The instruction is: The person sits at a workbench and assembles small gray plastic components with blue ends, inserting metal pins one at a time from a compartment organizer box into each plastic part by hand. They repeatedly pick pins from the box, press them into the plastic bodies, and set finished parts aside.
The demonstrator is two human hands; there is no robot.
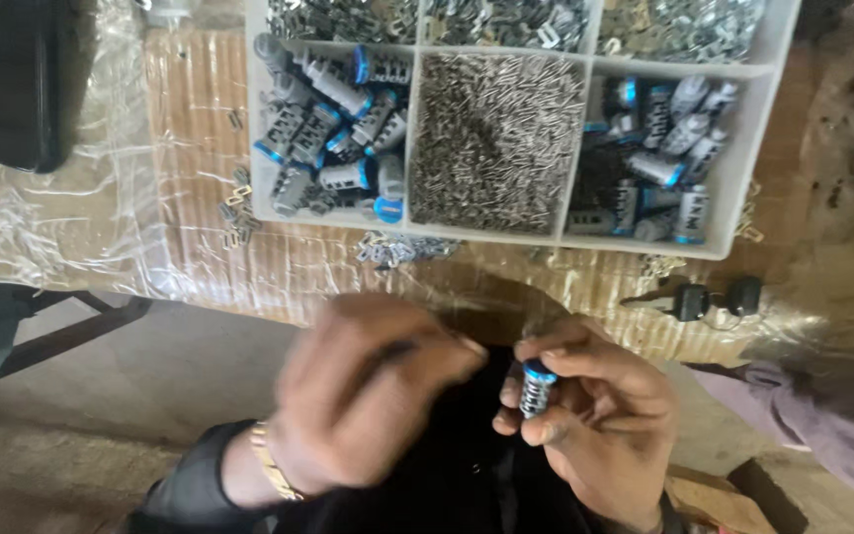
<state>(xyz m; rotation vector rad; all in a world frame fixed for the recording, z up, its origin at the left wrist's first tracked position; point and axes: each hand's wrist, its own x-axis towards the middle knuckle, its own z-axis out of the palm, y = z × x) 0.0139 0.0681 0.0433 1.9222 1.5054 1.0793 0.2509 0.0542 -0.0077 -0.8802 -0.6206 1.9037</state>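
I clamp my right hand on the cylinder below the tray, while my blurred left hand seems pinched shut; steadiness matters here.

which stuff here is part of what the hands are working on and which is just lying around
In use:
- grey cylinder with blue ring, held in right hand
- left hand, blurred, beside it
- divided tray of matching cylinders and small metal pins

Lying about:
- black keys
- loose metal clips
- dark box
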